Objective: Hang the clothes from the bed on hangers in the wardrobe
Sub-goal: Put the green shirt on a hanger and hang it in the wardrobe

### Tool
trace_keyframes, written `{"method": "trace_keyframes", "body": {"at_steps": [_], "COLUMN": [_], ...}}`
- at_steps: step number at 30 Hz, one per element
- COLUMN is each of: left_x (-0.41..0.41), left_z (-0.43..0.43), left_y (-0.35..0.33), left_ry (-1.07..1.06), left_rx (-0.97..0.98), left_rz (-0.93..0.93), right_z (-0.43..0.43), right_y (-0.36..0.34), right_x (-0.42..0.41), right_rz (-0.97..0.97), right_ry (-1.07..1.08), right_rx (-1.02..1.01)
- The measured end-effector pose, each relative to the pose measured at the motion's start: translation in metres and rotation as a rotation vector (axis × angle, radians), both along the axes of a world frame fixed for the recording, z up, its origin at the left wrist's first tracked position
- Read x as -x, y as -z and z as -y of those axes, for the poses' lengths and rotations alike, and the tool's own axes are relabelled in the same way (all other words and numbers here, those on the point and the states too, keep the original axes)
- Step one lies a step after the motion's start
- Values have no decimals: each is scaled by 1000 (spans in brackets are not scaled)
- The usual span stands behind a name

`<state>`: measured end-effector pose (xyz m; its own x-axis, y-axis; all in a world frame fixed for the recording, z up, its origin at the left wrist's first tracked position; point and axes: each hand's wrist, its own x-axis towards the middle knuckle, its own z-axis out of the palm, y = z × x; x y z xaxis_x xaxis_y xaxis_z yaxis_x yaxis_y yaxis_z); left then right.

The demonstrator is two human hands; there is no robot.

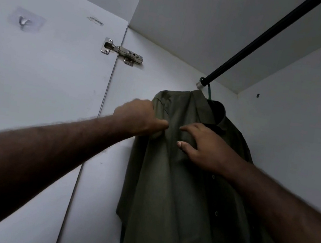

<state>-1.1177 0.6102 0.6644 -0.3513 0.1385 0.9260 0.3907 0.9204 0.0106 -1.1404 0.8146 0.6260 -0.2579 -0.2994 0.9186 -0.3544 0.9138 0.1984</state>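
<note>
Shirt (166, 194) on green hanger (209, 92), left grip (142, 118) pinching its shoulder fabric, right grip (203, 148) released, resting on its front

A white wardrobe (210, 25) seen from below, in dim, even light. Its open door (37, 83) fills 8 to 11 o'clock, with a clear adhesive hook (24, 22) at 10 and a small label (95, 20) nearer 11. A metal hinge (121, 53) joins the door to the side panel (108, 165). A black rail (266, 39) runs from 1 o'clock toward the centre. The back panel (298, 130) at 3 o'clock bears a small dark mark (258, 95).
</note>
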Motion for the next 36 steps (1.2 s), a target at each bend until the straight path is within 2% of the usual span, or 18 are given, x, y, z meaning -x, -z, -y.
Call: {"method": "trace_keyframes", "body": {"at_steps": [2,4,9,13,16,18,21,23,29,31,34,36], "left_x": [0,-1,-14,-32,-51,-64,-80,-90,-114,-128,-153,-161], "left_z": [2,5,29,57,75,89,117,137,169,163,137,111], "left_y": [10,20,29,33,36,36,32,29,27,31,48,67], "left_ry": [83,246,596,708,652,528,195,87,98,127,264,315], "left_rx": [-11,-122,-518,-633,-556,-461,-314,-312,-361,-340,-259,-133], "left_rz": [190,287,383,423,494,525,427,364,280,267,290,268], "right_z": [8,15,30,41,51,56,61,64,79,78,80,83], "right_y": [7,15,33,45,50,53,59,63,68,62,53,45], "right_x": [-6,-11,-14,-10,-7,-5,1,3,9,8,-7,-27], "right_rz": [34,67,159,260,313,345,390,411,417,462,559,726], "right_ry": [15,15,-19,23,80,76,64,83,242,237,20,-329], "right_rx": [-30,-52,-81,-96,-127,-131,-122,-121,-142,-129,-28,240]}}
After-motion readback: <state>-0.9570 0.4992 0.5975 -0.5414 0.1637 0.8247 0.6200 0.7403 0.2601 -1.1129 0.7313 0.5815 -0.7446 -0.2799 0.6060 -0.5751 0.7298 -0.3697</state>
